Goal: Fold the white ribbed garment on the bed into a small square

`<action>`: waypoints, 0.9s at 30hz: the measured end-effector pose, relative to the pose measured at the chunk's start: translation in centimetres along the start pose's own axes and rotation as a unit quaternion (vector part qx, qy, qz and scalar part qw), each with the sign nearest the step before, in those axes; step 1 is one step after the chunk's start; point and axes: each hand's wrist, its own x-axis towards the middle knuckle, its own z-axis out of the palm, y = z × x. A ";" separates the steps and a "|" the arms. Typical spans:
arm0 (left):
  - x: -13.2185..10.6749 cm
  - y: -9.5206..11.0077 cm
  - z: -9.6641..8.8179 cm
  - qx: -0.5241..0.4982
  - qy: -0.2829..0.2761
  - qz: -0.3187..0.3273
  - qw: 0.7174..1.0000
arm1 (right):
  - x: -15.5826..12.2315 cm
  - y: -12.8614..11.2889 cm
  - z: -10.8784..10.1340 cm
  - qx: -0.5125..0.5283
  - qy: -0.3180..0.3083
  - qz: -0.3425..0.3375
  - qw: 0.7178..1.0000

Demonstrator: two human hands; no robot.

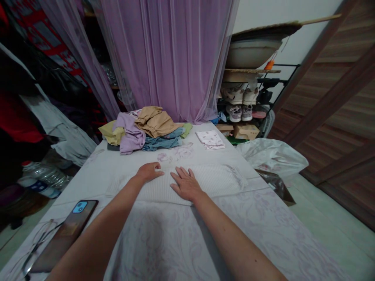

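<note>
Head view, looking down a bed (164, 242) under a floral sheet: a left hand (149, 172), loosely curled, fingertips on a white ribbed knit cloth (211, 179), no grip visible. A right hand (186, 183), fingers spread and flat on the same cloth, just beside the left and holding nothing.

At 12 o'clock beyond the hands, one heap of clothes (143, 130), about five garments counted by colour: tan trousers (155, 121), lilac top (130, 134), yellow cloth (109, 132), denim (161, 141), and a green corner (186, 129). At 1 o'clock on the bed, one small folded floral cloth (210, 139), well apart from both hands.

At 8 o'clock, one phone (79, 212) with a blue camera block, near the bed's edge, on or beside a brown flat case (57, 246). At 9 o'clock, off the bed, plastic bottles (43, 175), at least one, exact count hard to tell. At 3 o'clock, one white plastic bag (271, 156).

Farther off at 1 o'clock, a rack with two pairs of shoes (238, 103), two cardboard boxes (246, 132), and one basin (252, 54). Behind everything, a sheer lilac curtain (166, 54).
</note>
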 end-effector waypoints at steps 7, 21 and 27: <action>-1.5 -7.4 -3.3 0.054 -0.094 -0.021 0.994 | -0.2 0.2 0.5 -0.030 0.009 0.009 0.999; -5.0 -12.9 -5.3 0.007 -0.148 -0.044 0.988 | 0.7 -0.2 0.4 -0.046 0.074 0.010 0.996; -7.7 -10.7 -5.0 0.063 -0.030 -0.059 0.996 | 4.2 -0.9 -0.4 -0.030 0.069 0.038 0.996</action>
